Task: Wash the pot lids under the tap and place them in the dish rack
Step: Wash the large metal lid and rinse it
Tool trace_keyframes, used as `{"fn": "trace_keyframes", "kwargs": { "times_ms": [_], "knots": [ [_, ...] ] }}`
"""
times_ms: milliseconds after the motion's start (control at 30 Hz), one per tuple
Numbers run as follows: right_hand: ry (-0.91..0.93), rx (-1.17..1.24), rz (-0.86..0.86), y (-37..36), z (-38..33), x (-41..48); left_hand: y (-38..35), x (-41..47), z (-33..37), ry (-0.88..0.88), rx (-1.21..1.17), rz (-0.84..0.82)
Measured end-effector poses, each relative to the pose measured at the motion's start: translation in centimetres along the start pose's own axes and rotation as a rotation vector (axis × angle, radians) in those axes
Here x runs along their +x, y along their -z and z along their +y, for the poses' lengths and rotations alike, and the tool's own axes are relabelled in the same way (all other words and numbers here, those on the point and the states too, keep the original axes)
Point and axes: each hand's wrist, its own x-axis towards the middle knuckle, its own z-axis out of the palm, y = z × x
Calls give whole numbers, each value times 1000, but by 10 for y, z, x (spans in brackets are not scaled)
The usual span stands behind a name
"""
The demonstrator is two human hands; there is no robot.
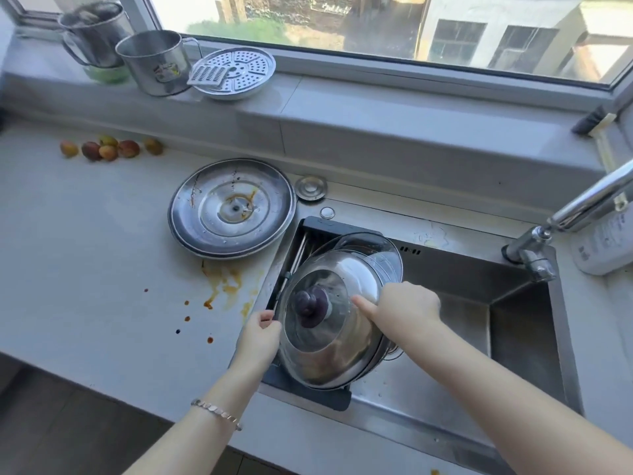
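A steel pot lid (329, 351) with a dark purple knob stands tilted in the dark dish rack (308, 389) at the sink's left end. A second lid (383, 248) leans behind it. My left hand (262, 332) holds the front lid's left rim with curled fingers. My right hand (400, 308) grips its right rim, with the index finger stretched across the lid's face. A large steel lid (231, 207) with orange sauce stains lies upside down on the counter, left of the sink. The tap (561, 217) reaches in from the right; no water shows.
The steel sink basin (513, 323) opens to the right of the rack. Orange spills (222, 286) mark the counter. Several small fruits (109, 149) lie at the back left. Metal cups (154, 61) and a steamer plate (236, 72) stand on the windowsill. A white bottle (606, 245) stands by the tap.
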Motion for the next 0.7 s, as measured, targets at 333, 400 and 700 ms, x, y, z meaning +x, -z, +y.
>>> {"fn": "trace_keyframes", "kwargs": {
  "times_ms": [333, 400, 700],
  "knots": [
    [139, 440, 181, 42, -20, 29, 42, 125, 77, 328, -822, 44],
    [115, 499, 172, 40, -18, 29, 39, 134, 76, 339, -885, 16],
    [-25, 601, 122, 12, 17, 22, 32, 141, 87, 175, -1064, 192]
  ]
}}
